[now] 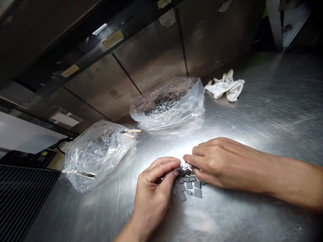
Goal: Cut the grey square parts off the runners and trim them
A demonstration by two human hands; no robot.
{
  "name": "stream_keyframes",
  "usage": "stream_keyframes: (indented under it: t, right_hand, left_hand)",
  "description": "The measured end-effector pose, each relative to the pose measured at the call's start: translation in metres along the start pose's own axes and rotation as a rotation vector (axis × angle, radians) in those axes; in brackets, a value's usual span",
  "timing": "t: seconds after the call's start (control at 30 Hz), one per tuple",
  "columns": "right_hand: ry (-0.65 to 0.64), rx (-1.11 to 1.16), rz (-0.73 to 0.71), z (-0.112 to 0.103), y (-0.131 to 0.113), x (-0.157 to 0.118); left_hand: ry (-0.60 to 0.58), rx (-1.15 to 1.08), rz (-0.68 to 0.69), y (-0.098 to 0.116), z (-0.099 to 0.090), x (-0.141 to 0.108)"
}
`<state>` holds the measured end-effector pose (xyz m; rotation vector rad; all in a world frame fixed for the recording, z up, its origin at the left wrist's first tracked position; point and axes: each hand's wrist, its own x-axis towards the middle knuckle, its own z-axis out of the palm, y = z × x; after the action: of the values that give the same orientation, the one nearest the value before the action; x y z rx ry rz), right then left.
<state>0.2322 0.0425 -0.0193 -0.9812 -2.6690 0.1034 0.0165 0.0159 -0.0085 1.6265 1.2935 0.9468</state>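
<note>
My left hand (156, 191) pinches a small dark grey ribbed piece (178, 168) between thumb and fingertips. Close against it on the right, my right hand (214, 163) is closed around a small shiny metal tool (188, 166); its kind is mostly covered by my fingers. The tip of the tool is at or near the held piece, though contact cannot be made out. Below both hands, several loose grey rectangular pieces (198, 193) with ribbed faces lie scattered on the metal table (222, 218).
Behind my hands stands an open clear plastic bag (176, 117) with many grey pieces. Farther left, another clear bag (83, 154) holds some, with cream-handled pliers (133, 131) at its edge and a small cutter-like tool (87, 174) on its front. A crumpled white glove (227, 86) lies at the back.
</note>
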Motion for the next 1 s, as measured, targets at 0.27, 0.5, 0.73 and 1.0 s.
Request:
stream_keyframes:
  t: [0.27,0.5,0.73,1.0]
  right_hand:
    - [0.014,0.002,-0.009,0.0,0.0,-0.001]
    - [0.114,-0.005,-0.046,0.0,0.001,0.0]
    - [0.335,-0.106,-0.057,-0.004,0.002,0.0]
    - [0.212,0.353,0.153,-0.01,0.012,0.002]
  left_hand:
    - [-0.001,-0.013,-0.02,-0.002,-0.001,0.0]
    - [0.0,-0.057,-0.054,-0.001,-0.001,-0.002]
    - [0.034,-0.128,-0.137,-0.002,0.0,0.001]
    - [0.036,-0.226,-0.267,0.0,0.001,0.004]
